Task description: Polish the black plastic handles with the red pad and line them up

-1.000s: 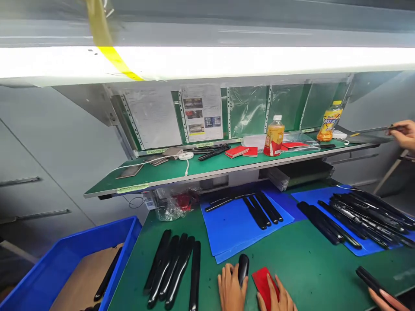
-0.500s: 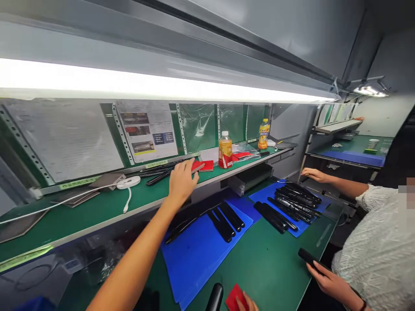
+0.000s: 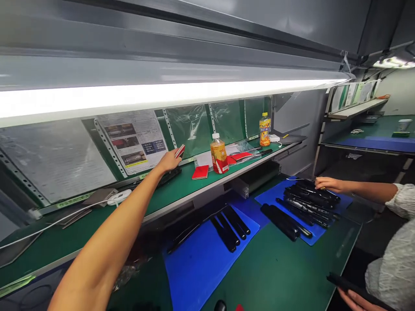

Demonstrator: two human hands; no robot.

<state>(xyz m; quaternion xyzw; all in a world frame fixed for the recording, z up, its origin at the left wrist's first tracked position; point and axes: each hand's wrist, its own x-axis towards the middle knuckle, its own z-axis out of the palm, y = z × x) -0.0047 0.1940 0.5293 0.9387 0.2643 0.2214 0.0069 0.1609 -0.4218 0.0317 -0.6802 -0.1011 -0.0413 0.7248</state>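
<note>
My left hand is raised over the green shelf, its fingers closed on a small red pad with a pale edge. Black strips lie on the shelf just below that hand. Another red pad rests flat to the right, beside a drink bottle. My right hand is outside the picture; at the bottom edge only a bit of red and the rounded end of a black part show.
Several black parts lie on a blue sheet on the green table. At right, a person's hand touches a pile of black parts; the other holds a dark bar. A white cable crosses the shelf.
My left hand has lifted from the shelf with a red pad, leaving another behind. My right hand has left view. The co-worker's far hand now reaches the black pile. The view has shifted.
</note>
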